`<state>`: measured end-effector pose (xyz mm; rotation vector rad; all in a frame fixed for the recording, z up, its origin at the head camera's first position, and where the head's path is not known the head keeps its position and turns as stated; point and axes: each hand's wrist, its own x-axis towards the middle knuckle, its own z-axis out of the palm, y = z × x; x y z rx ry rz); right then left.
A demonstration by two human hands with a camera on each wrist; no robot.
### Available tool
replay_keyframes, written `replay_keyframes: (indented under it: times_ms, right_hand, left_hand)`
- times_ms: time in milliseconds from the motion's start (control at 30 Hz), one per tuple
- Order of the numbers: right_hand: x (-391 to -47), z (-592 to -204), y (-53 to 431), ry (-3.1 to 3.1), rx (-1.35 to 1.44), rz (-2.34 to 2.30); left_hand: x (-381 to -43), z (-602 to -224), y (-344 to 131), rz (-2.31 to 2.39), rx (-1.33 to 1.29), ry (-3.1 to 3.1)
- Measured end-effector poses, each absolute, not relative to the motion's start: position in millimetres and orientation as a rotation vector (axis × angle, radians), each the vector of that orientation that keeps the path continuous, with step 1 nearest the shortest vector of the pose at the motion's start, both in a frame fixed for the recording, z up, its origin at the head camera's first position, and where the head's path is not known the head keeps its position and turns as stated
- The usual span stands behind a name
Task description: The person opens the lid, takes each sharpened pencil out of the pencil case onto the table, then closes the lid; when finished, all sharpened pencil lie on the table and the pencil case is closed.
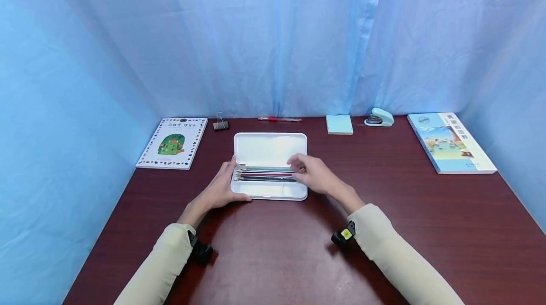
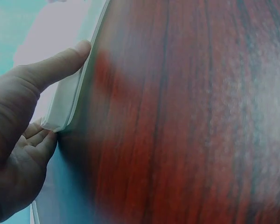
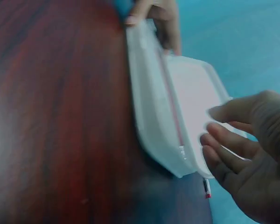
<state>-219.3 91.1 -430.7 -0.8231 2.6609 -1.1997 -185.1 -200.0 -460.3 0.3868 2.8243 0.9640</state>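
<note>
A white pencil case [image 1: 262, 190] lies unfolded on the dark table, its lid [image 1: 268, 147] raised at the back. Several pencils [image 1: 266, 174] lie side by side in it, their tips to the left. My left hand [image 1: 218, 189] grips the case's left end, thumb along the front edge and fingers round the side. In the left wrist view the case's corner [image 2: 67, 100] sits between thumb and fingers. Over the right ends of the pencils hovers my right hand [image 1: 316, 173], fingers loosely bent. The right wrist view shows nothing between its thumb and fingers [image 3: 231, 142].
Along the back lie a black binder clip [image 1: 221, 125], a red pen [image 1: 279, 119], a pale sticky-note pad [image 1: 339, 124] and a mint stapler [image 1: 379, 117]. One book [image 1: 172, 143] lies at the left, another [image 1: 452, 143] at the right. Blue curtains [image 1: 273, 39] enclose the table.
</note>
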Motion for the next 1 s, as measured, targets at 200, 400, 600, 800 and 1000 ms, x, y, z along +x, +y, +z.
replay_keyframes:
  times_ms: [200,400,600,800,1000]
  right_hand:
    - [-212.1,-436.9,82.1,2.689,-0.946,-0.873]
    - [-214.7,-436.9,77.2,2.718,-0.981,-0.733]
    - [-216.6,-437.8,74.8,2.725,-1.005,-0.682]
    - [-215.7,-438.4,74.3,2.750,-0.951,-0.737]
    - [-218.2,-440.4,86.2,2.677,-0.906,-0.997]
  left_hand:
    - [-185.3,-461.4,-199.6,0.963,0.391,2.824]
    - [-185.6,-461.2,-199.6,0.975,0.389,2.821]
    - [-186.4,-461.3,-199.3,0.981,0.421,2.824]
    - [-186.5,-460.5,-199.2,0.988,0.420,2.828]
    - [-185.5,-461.3,-200.2,0.974,0.386,2.828]
